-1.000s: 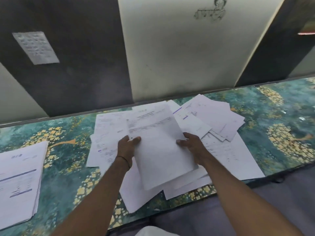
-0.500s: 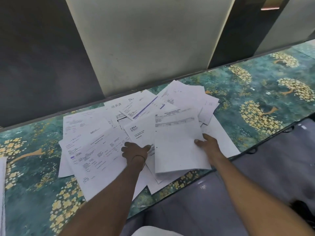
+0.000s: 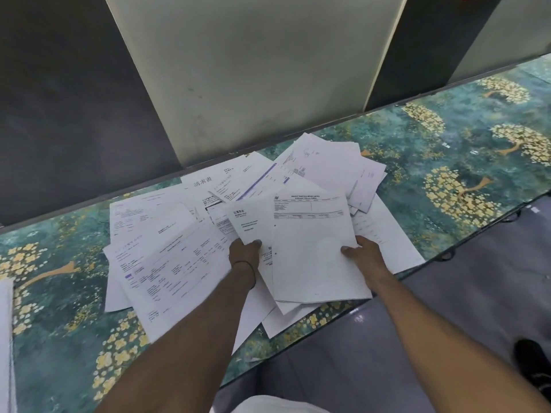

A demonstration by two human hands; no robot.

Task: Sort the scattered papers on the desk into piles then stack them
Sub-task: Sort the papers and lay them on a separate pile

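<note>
With your left hand (image 3: 243, 255) pinching a small sheet (image 3: 246, 220) and right hand (image 3: 366, 255) gripping a large sheet (image 3: 313, 251), careless tugging could drag overhanging papers (image 3: 283, 321) off the desk (image 3: 447, 162).

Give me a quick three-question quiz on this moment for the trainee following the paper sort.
1. True or false: the right hand grips the table-headed sheet by its right edge.
2. Fill in: the thin wristband is on the ___ hand.
3. The separate pile lies: A) at the far right of the desk; B) at the left edge of the view; C) on the floor.
Key: 1 true; 2 left, the left hand, which also pinches the smaller sheet; 3 B.
</note>
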